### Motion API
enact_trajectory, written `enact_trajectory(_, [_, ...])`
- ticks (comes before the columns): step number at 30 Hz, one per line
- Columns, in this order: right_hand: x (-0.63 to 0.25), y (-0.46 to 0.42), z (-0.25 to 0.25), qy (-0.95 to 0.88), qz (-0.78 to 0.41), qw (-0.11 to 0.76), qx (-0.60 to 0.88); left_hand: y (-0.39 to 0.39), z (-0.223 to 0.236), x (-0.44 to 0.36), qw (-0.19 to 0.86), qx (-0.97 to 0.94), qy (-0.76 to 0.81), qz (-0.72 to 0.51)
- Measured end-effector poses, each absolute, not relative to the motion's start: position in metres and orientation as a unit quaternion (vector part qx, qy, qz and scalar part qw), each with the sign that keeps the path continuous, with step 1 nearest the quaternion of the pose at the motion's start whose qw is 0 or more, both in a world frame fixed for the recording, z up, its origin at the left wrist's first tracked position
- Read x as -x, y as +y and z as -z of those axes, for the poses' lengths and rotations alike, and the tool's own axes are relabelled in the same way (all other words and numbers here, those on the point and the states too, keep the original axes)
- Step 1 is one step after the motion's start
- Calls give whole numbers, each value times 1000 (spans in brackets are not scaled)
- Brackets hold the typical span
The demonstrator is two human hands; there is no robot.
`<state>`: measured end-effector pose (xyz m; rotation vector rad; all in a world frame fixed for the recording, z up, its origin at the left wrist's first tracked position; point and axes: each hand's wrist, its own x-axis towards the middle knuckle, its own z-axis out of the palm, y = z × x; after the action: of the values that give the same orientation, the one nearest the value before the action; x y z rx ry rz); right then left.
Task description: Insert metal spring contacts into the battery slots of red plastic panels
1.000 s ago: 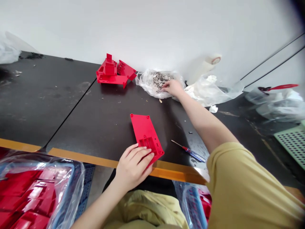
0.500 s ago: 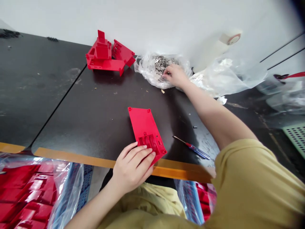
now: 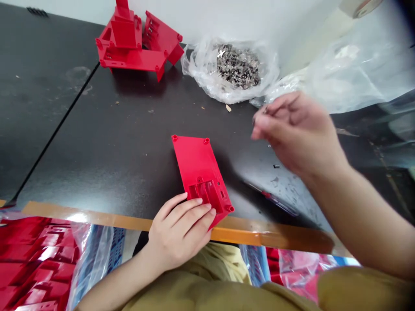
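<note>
Your left hand (image 3: 180, 231) lies open on the red plate (image 3: 197, 172), which could tip off the near edge of the bench (image 3: 97, 151) if pushed, and your right hand (image 3: 296, 134) is too blurred to tell if its pinch holds something small that could drop.

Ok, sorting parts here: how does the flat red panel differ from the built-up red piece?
The flat red panel lies low; the built-up red piece rises in upright walls. The panel sits under the left hand; the piece stands back by the wall. Both are glossy red plastic with round pegs.

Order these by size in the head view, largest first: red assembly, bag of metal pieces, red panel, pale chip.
Red plastic assembly and clear bag of metal pieces look alike: unranked. Then the red panel. Smallest: the pale chip.
</note>
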<state>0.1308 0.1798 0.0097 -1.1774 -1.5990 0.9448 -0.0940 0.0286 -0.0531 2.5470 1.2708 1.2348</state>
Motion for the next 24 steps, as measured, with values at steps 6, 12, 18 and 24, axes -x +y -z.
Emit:
enact_trajectory(6, [-108,96,-1,-570,-555,380,473,29,53,95,34,-828,386,-405])
enact_trajectory(12, [-104,78,9,-588,-540,402,448,27,45,96,74,-801,394,-445])
enact_trajectory(18, [-102,55,6,-641,-488,428,409,27,28,94,153,-753,429,-474])
enact_trajectory(24, [-108,47,4,-770,-407,378,314,24,21,92,204,-749,395,-491])
